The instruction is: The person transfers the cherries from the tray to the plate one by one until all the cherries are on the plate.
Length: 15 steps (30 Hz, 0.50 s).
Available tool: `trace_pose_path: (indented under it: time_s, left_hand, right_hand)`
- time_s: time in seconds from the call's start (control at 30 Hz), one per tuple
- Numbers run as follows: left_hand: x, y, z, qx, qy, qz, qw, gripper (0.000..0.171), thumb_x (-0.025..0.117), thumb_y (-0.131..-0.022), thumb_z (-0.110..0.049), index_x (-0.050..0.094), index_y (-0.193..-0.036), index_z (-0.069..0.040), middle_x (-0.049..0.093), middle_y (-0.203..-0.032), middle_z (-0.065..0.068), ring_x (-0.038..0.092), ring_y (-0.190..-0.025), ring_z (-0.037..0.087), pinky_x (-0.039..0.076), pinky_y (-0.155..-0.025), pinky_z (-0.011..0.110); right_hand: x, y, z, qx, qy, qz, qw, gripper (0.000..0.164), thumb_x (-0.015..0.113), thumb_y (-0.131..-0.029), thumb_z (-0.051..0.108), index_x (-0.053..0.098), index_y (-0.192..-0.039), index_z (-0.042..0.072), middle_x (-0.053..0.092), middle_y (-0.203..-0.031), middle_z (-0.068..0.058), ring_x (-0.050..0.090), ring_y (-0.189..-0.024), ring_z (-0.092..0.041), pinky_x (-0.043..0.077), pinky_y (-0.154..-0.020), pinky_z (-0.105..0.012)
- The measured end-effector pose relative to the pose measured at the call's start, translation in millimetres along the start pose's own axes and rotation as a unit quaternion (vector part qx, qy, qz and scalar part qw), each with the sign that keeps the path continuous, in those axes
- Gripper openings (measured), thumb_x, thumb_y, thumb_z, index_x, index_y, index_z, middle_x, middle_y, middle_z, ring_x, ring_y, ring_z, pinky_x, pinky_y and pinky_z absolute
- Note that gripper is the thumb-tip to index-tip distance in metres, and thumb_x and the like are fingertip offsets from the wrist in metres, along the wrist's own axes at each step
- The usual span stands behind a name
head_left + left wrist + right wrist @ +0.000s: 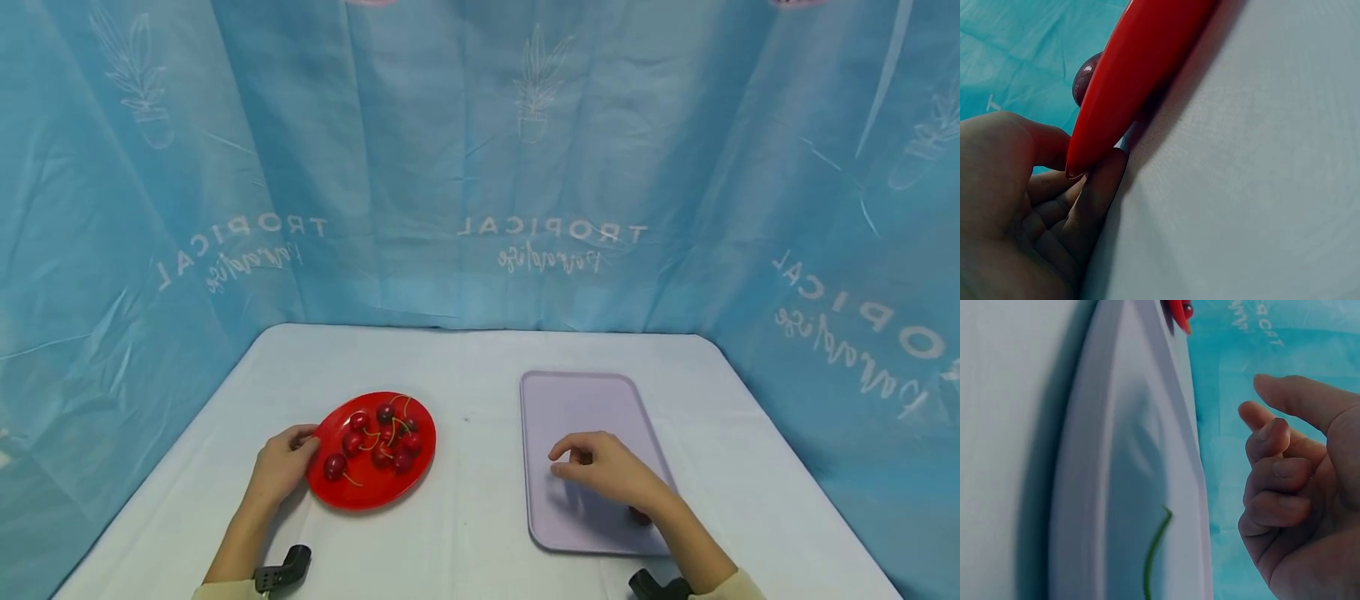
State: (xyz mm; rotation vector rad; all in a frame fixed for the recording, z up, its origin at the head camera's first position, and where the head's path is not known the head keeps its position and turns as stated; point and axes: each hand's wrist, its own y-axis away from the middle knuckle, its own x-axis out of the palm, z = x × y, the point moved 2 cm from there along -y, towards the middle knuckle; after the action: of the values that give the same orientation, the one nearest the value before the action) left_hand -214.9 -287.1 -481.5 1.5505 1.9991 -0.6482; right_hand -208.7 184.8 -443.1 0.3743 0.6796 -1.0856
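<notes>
My left hand (281, 468) pinches the left rim of a round red plate (363, 493) between thumb and fingers. Several dark red cherries (335, 467) with stems lie on that plate; in the left wrist view one cherry (1085, 80) shows past its edge. Over a pale purple rectangular tray (581, 400) hovers my right hand (606, 467), its thumb and index finger apart and the other fingers loosely curled, holding nothing. A cherry (640, 517) lies on the tray, partly hidden by the right wrist. Its green stem (1155, 550) shows in the right wrist view.
A white cloth (472, 517) covers the table beneath plate and tray. Blue curtains (480, 167) with white print surround the table's back and sides. Each wrist wears a black device (283, 570).
</notes>
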Motion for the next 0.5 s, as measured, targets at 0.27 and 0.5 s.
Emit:
trace_pose_path:
  time_s: [0.27, 0.5]
  left_hand:
    - [1.1, 3.1, 0.6, -0.008, 0.006, -0.001, 0.9999, 0.040, 0.050, -0.095, -0.017, 0.054, -0.127, 0.007, 0.059, -0.115, 0.026, 0.055, -0.104, 0.037, 0.054, -0.083, 0.044]
    - [1.1, 1.5, 1.3, -0.005, -0.001, -0.001, 1.0000, 0.039, 0.049, -0.096, -0.017, 0.055, -0.126, 0.006, 0.059, -0.115, 0.025, 0.054, -0.104, 0.037, 0.052, -0.086, 0.047]
  right_hand:
    - [-8.0, 8.8, -4.4, 0.003, 0.007, 0.003, 1.000, 0.025, 0.069, -0.087, 0.036, 0.071, -0.101, 0.016, 0.058, -0.071, 0.004, 0.053, -0.065, -0.013, 0.045, -0.059, -0.028]
    - [-16.6, 23.4, -11.6, 0.029, 0.013, 0.001, 0.999, 0.026, 0.069, -0.086, 0.039, 0.071, -0.101, 0.017, 0.057, -0.071, 0.003, 0.052, -0.065, -0.014, 0.043, -0.057, -0.028]
